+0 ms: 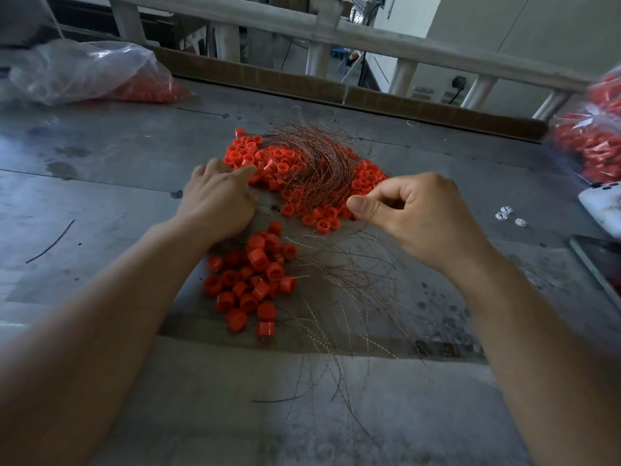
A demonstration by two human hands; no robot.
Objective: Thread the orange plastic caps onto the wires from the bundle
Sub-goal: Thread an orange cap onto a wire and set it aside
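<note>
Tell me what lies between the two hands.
In the head view, loose orange caps and the curved wire bundle lie between the left hand and the right hand.

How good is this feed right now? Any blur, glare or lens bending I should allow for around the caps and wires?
Head view: dim, even light, no hard shadows; caps and wires at centre are sharp; the right-edge bag, left forearm and right forearm are smeared; the railing bows slightly from the wide lens; faint sheen on the left bag.
</note>
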